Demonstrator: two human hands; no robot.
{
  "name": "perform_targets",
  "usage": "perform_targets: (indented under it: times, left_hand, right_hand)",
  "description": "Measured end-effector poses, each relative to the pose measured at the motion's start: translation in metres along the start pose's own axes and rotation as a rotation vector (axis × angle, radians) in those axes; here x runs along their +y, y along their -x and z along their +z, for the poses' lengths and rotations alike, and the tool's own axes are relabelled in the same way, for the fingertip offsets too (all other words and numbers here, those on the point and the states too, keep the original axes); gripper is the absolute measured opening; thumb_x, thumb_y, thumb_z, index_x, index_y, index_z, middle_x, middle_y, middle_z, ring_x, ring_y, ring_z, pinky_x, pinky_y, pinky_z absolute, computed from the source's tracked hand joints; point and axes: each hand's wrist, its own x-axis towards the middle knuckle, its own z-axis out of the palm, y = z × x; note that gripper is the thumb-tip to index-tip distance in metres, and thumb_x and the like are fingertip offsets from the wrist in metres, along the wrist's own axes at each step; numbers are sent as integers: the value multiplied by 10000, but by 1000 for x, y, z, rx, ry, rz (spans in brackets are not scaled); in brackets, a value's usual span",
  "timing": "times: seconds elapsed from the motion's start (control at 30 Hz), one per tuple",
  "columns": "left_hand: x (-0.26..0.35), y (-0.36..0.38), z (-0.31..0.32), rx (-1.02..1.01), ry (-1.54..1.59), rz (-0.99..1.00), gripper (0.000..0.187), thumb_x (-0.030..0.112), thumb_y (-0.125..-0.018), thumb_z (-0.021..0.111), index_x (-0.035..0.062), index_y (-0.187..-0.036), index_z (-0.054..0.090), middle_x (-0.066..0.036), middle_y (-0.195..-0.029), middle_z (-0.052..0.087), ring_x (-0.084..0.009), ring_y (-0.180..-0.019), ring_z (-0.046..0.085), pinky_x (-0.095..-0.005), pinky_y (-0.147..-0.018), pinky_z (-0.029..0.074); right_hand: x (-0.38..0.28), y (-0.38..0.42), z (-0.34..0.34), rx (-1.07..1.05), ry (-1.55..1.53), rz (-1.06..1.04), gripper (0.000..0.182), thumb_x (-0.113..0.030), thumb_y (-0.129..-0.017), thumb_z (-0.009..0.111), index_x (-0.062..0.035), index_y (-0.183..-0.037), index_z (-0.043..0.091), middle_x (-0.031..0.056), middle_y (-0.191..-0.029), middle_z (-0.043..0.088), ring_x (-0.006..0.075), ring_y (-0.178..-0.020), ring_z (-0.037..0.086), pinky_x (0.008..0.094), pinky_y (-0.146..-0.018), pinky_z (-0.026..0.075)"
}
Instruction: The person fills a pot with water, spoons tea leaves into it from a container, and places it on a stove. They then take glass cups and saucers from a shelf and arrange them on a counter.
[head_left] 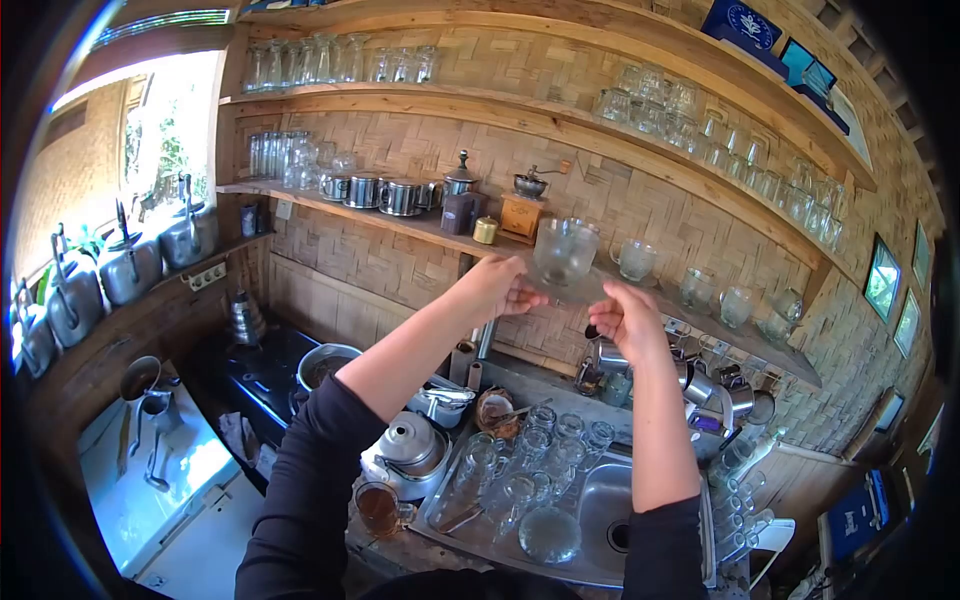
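A clear glass (565, 252) with a blurred outline stands upright between my raised hands, in front of the middle shelf. My left hand (508, 287) is at its lower left, fingers curled inward. On its lower right is my right hand (626, 318), thumb up and fingers bent. Both hands are closed around something see-through below the glass, perhaps a clear dish, whose edges I cannot make out. To the right, a glass cup (635, 260) sits on the shelf.
Shelves (400, 98) of glassware line the woven wall. Below are a sink (607, 500), many wet glass mugs (535, 455), a kettle (408, 440) and a mug of brown liquid (379, 508). A black stove (265, 370) and several kettles (130, 268) stand left.
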Motion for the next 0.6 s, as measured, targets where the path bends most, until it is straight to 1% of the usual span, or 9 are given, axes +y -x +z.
perform_targets:
  times: [0.03,0.1,0.17,0.2,0.23,0.3,0.33,0.5,0.6]
  left_hand:
    - [-6,10,-1,34,24,-18,238,169,-887,446,-6,-1048,446,-199,-829,603,-198,-720,616,-257,-584,494]
    - [-16,29,-4,73,16,-37,258,184,-891,461,-6,-1065,453,-190,-806,606,-199,-702,621,-262,-584,498]
    - [-24,54,-7,54,-38,-42,264,177,-896,418,-38,-1049,415,-168,-813,584,-243,-745,629,-300,-644,510]
    - [-33,63,-12,79,-44,-43,285,174,-906,403,-36,-1098,400,-188,-817,592,-245,-741,631,-305,-640,512]
    - [-39,73,-15,89,-43,-44,285,174,-906,403,-36,-1098,400,-188,-817,592,-245,-741,631,-305,-640,512]
    - [-52,95,-23,72,-76,-74,356,170,-917,380,-34,-1206,346,-198,-833,604,-233,-735,630,-295,-635,511]
    - [-62,104,-28,87,-94,-61,428,168,-925,364,-22,-1296,269,-201,-824,613,-214,-709,627,-294,-629,511]
    - [-93,158,-30,180,-116,-94,459,161,-929,355,-12,-1336,231,-182,-783,617,-192,-642,613,-280,-607,505]
    - [-116,182,-32,234,-71,-87,423,166,-943,341,17,-1333,274,-152,-771,629,-170,-626,596,-270,-605,487]
  right_hand:
    - [7,10,3,10,-3,7,269,-197,-843,550,-2,-1020,495,140,-724,630,207,-591,626,273,-524,503]
    - [25,27,8,12,-72,24,268,-180,-847,546,-10,-1047,488,148,-701,625,213,-571,624,262,-500,502]
    - [43,42,11,-18,-103,57,306,-165,-845,548,-6,-1093,465,153,-695,622,219,-566,623,271,-504,505]
    - [53,49,13,-26,-104,63,306,-165,-845,548,-6,-1093,465,153,-695,622,219,-566,623,271,-504,505]
    - [64,56,15,-34,-144,80,334,-156,-844,549,-5,-1123,443,156,-690,619,221,-563,621,276,-504,507]
    - [82,70,21,-48,-185,107,364,-146,-843,550,-3,-1152,422,159,-684,616,223,-559,620,281,-504,509]
    - [89,77,24,-70,-161,128,388,-137,-844,547,2,-1176,400,162,-681,613,225,-558,621,285,-508,512]
    - [124,113,33,-166,-120,172,411,-111,-848,531,21,-1204,373,171,-698,615,223,-558,619,310,-534,527]
    - [140,132,35,-196,-109,192,420,-103,-852,521,32,-1217,361,171,-698,615,219,-553,616,309,-537,527]
